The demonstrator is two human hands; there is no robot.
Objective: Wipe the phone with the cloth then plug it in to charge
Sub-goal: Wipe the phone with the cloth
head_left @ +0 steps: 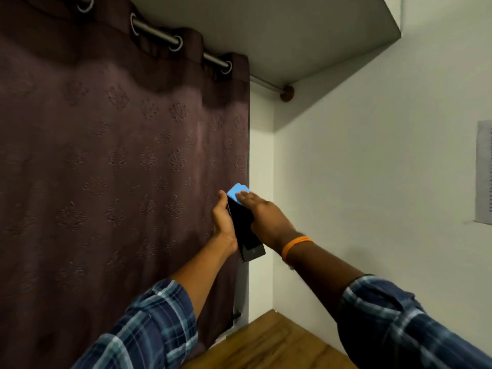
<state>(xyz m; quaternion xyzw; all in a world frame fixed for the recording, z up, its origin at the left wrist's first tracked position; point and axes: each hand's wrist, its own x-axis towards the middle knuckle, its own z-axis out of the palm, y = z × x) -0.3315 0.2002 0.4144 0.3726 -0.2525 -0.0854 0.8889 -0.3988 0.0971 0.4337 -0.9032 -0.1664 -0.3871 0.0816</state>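
Note:
A black phone (246, 235) is held up in front of me, screen facing me, its lower end tilted toward the right. My left hand (222, 219) grips it from behind along its left edge. My right hand (262, 215), with an orange band at the wrist, lies flat across the upper part of the screen and presses a small light-blue cloth (237, 193) onto the phone's top end. The cloth sticks out past my fingertips. No charging cable or socket is visible.
A dark brown patterned curtain (106, 169) on a metal rod (165, 38) fills the left side. White walls stand ahead and to the right, with a paper sheet (484, 174) on the right wall. A wooden surface (271, 342) lies below my arms.

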